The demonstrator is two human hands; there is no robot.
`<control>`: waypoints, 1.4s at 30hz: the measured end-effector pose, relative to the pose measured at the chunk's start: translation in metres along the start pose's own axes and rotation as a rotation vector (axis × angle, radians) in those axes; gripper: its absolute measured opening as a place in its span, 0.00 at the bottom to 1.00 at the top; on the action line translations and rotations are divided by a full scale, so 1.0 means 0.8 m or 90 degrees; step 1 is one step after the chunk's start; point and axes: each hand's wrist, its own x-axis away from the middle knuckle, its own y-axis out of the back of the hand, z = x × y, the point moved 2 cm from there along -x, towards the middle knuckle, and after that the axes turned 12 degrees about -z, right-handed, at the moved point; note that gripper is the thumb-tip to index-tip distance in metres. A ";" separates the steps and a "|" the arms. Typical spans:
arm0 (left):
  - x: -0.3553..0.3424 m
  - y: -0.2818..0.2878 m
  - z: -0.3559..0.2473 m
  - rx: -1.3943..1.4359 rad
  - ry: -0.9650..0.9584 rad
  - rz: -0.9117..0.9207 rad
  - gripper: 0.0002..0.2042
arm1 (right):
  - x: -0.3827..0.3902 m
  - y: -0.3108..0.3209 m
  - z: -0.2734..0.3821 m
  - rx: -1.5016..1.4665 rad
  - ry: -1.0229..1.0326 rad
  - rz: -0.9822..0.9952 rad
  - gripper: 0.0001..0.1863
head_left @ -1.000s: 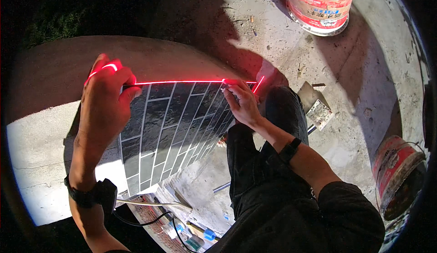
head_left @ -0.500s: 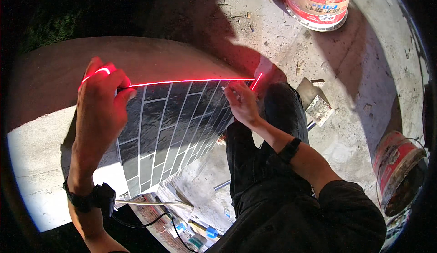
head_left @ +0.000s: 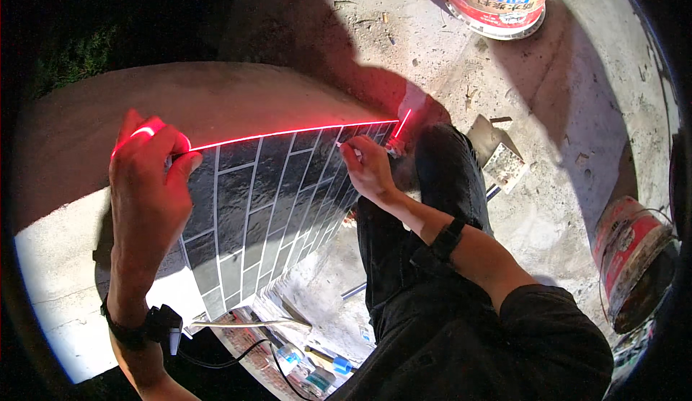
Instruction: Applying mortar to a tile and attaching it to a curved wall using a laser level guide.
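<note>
My left hand (head_left: 151, 181) is closed at the near end of the wall's top edge, thumb and fingers pressed together; what sits between them is hidden. A red laser line (head_left: 288, 133) runs across those fingers and along the edge where the dark grey tiles (head_left: 234, 188) meet the plain wall top (head_left: 216, 98). Farther along the tiled face, my right hand (head_left: 371, 168) is pinched close to the tiles just below the line. A small whitish tip shows at its fingertips, too small to name.
A red and white bucket (head_left: 497, 1) stands at the far right, and another bucket (head_left: 631, 264) lies tilted at the right. Scraps of tile (head_left: 504, 166) lie on the concrete floor (head_left: 540, 213) beside my knee. A cable (head_left: 223, 363) and several small items are below the wall.
My right hand has shifted left along the tiles, toward my left hand. The left hand keeps its place at the edge, while the whole view has tilted slightly.
</note>
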 end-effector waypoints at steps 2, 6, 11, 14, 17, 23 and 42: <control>0.000 0.001 -0.001 0.000 0.002 -0.004 0.09 | 0.000 -0.001 0.002 -0.005 0.005 0.003 0.10; 0.001 0.003 -0.002 -0.005 -0.003 0.023 0.09 | 0.002 -0.006 0.003 0.006 0.017 -0.016 0.09; 0.001 0.003 -0.001 -0.006 -0.009 0.037 0.08 | 0.005 -0.009 0.004 0.025 0.030 -0.040 0.08; 0.001 0.003 0.000 -0.017 0.001 0.047 0.08 | 0.003 -0.007 0.005 -0.003 0.043 -0.043 0.08; 0.003 0.004 -0.002 -0.012 0.000 0.040 0.09 | 0.001 -0.007 0.008 0.014 0.065 -0.033 0.08; 0.004 0.005 -0.004 -0.026 0.014 0.038 0.09 | -0.001 -0.008 0.011 0.021 0.052 -0.021 0.09; 0.004 0.005 0.000 -0.026 0.016 0.045 0.08 | -0.006 -0.010 0.014 0.053 0.069 -0.019 0.06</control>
